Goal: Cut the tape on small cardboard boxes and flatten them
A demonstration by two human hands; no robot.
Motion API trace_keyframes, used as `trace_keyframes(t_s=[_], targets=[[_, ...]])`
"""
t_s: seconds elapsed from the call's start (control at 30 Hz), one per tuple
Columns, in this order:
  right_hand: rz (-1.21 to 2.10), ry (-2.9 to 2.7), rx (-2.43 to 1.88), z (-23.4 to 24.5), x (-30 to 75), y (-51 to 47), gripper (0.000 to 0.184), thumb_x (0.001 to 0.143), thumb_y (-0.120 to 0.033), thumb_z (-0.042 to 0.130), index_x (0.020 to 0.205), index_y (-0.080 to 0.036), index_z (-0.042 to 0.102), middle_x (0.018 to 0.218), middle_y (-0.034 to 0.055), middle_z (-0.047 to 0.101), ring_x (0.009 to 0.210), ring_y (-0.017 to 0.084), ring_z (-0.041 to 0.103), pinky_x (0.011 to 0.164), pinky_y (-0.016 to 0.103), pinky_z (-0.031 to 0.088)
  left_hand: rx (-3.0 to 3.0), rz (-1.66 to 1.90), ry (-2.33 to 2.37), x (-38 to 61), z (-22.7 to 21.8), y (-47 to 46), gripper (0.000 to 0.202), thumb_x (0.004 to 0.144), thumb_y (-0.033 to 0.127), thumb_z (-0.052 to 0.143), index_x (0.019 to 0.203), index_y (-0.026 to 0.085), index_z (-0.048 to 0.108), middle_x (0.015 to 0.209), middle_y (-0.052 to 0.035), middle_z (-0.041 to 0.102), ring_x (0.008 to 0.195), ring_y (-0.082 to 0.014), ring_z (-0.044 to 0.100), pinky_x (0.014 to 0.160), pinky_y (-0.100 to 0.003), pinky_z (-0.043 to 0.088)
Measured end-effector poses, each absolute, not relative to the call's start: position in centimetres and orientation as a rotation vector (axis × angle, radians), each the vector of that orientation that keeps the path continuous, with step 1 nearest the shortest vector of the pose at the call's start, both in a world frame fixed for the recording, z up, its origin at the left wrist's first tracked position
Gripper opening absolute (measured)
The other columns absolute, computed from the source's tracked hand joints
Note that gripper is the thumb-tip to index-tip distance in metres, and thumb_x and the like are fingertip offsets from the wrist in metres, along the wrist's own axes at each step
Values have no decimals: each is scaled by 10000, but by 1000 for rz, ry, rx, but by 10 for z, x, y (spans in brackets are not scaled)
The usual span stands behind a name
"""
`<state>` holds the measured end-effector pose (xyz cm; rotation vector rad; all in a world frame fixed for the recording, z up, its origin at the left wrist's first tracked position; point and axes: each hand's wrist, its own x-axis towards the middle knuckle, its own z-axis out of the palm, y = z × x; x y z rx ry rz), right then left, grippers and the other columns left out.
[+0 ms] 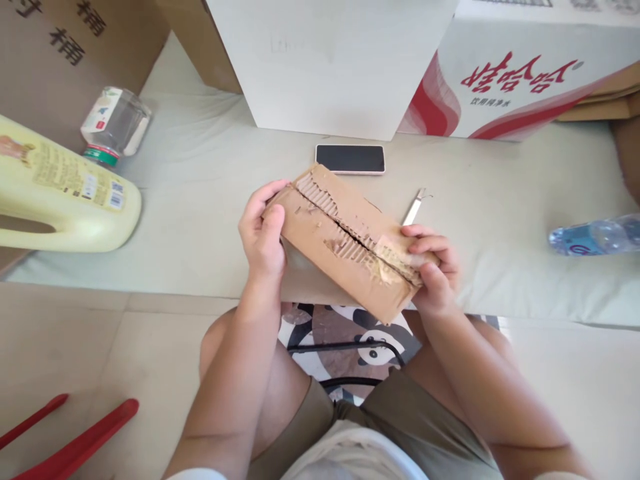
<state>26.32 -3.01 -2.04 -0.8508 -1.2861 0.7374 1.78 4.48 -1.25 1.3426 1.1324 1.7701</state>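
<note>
Between my two hands is a small brown cardboard box (345,243), held tilted above the front edge of the cloth-covered surface. Its upper face has a split seam along the middle, with torn paper baring the corrugation and a yellowish tape remnant near the right end. My left hand (265,230) grips the box's left end, thumb on top. At the right end, my right hand (435,267) is closed on a corner, its thumb near the tape. A white-handled small tool (414,207) lies just beyond my right fingers. Behind the box rests a phone (351,159) with a dark screen.
At left lie a yellow jug (65,193) and a clear plastic jar (116,123). A water bottle (595,235) lies at right. A white box (330,67) and a red-and-white carton (505,87) stand behind. Red bars (85,440) show at lower left.
</note>
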Motion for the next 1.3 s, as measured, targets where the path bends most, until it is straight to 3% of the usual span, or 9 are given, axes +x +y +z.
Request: trace_keyframes(t_s=[0.1,0.4,0.7,1.07,1.3], targets=[[743,-1300,-889,-19,265,-31,106,906,-356,655,962,-295,721,1182,29,734,1045,233,671,872,383,533,1378,1747,1159,15,-13,42,418,844,582,710,1118,267,726,1188,-61,746,1145,-266,701,1088,-441,546],[769,-1282,-895,-15,263,-32,54,883,-306,653,886,-274,696,1161,30,741,1036,227,666,881,386,518,1399,1742,1171,13,-14,41,343,852,537,692,1077,283,738,1205,-46,754,1171,-261,696,1079,-433,558],[764,-1311,-971,-15,266,-33,88,892,-335,656,850,-258,665,1174,49,723,1074,242,658,875,403,524,1688,1672,1255,5,-9,41,342,930,544,610,1060,293,802,1236,-45,718,1277,-273,634,1219,-494,433],[785,-1321,-938,-17,266,-33,87,912,-340,657,880,-260,669,1201,48,710,1095,231,650,916,390,515,1730,1675,1228,5,-6,46,265,932,390,597,996,289,834,1152,-40,741,1162,-244,672,1124,-426,508],[802,-1369,-903,-18,272,-30,196,933,-452,615,919,-266,678,1170,56,699,1060,238,650,887,388,531,1715,1645,1265,6,-4,44,298,937,446,579,966,301,838,1131,-36,750,1156,-249,670,1117,-431,512]])
